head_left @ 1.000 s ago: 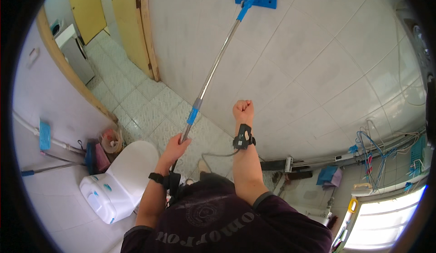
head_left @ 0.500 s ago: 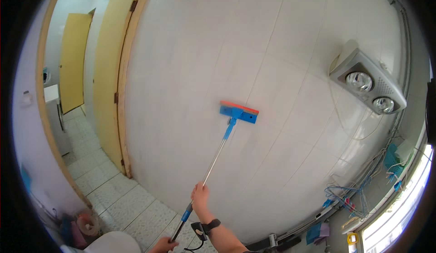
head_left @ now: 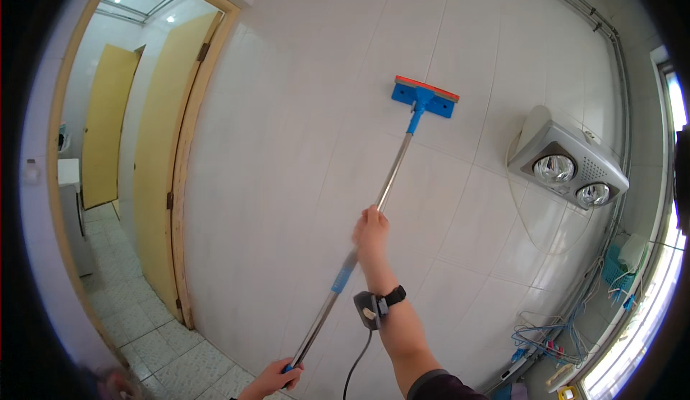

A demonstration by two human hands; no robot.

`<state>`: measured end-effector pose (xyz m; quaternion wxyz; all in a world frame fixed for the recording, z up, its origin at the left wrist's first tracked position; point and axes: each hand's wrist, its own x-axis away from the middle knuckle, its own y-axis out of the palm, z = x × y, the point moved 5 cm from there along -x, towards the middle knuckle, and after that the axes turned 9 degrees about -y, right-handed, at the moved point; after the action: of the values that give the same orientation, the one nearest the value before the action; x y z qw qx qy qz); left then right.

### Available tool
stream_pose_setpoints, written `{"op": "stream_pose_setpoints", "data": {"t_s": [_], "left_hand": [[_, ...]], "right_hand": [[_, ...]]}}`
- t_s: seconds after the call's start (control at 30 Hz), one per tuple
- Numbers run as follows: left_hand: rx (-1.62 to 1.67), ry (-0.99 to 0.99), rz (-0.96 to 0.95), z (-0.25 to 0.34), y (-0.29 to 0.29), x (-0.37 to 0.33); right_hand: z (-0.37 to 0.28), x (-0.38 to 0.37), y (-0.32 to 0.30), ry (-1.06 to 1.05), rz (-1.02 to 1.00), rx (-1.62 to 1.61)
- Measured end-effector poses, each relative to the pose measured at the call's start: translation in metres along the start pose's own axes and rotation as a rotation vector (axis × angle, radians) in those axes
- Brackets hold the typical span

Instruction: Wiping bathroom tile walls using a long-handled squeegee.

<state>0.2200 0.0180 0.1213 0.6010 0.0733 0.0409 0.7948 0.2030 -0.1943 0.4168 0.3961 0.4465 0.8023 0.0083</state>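
Gripping partway up, the right hand (head_left: pixel 371 235) is holding a long-handled wiper (head_left: pixel 394 173) with a silver metal pole and a flat blue head edged in red, while the left hand (head_left: pixel 273 377) is clasping its lower end. The wiper is slanting up to the right, its head facing the pale grey tiled wall (head_left: pixel 280 155); whether it is touching the tiles, I cannot tell. A boxy silver-grey two-lamp unit (head_left: pixel 575 146) is hanging to its right, and a plain yellow door (head_left: pixel 162 177) is standing at left.

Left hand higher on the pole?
No, the right hand grips the metal pole higher up; the left hand holds its lower end.
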Motion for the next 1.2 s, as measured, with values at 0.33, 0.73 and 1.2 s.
{"op": "stream_pose_setpoints", "data": {"t_s": [0.33, 0.73, 1.2], "left_hand": [[0.247, 0.012, -0.051, 0.044, 0.001, -0.082], [0.208, 0.073, -0.102, 0.112, -0.032, -0.113], [-0.201, 0.075, -0.038, 0.032, -0.125, -0.081]], "right_hand": [[-0.02, -0.053, 0.018, -0.255, -0.022, 0.232], [-0.015, -0.117, 0.075, -0.503, -0.017, 0.846], [0.076, -0.037, 0.085, -0.282, 0.044, 0.581]]}}
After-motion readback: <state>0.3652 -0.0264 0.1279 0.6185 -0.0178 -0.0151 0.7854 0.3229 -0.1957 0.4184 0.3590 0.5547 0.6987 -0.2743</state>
